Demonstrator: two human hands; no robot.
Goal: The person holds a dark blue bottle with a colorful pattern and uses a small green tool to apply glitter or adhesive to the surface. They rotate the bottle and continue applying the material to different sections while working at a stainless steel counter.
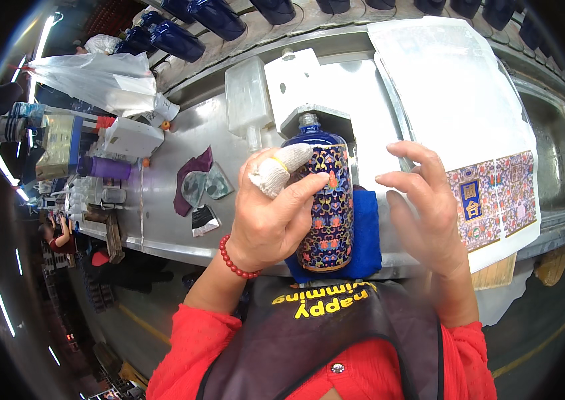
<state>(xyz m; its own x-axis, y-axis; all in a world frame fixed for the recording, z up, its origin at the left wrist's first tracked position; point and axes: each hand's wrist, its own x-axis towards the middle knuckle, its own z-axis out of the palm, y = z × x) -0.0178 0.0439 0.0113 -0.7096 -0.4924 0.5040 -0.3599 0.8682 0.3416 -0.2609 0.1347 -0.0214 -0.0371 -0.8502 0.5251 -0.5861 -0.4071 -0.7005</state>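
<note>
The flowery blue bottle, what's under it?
A blue cloth peeks out past the right side and bottom end of the flowery blue bottle, so it seems to lie underneath. The bottle covers the rest, so I can't see what's directly beneath.

The bottle [330, 220] lies over a cloth [368, 233] at the near edge of the workbench [162, 220], its neck pointing away from the person, the left hand [272, 217] on its left side and the right hand [426, 217] between it and the label sheet [519, 190]. Scraps [194, 180] lie to the left, a container [248, 93] behind. A basin [554, 143] sits right of the sheet; other bottles [216, 17] line the far side.
</note>
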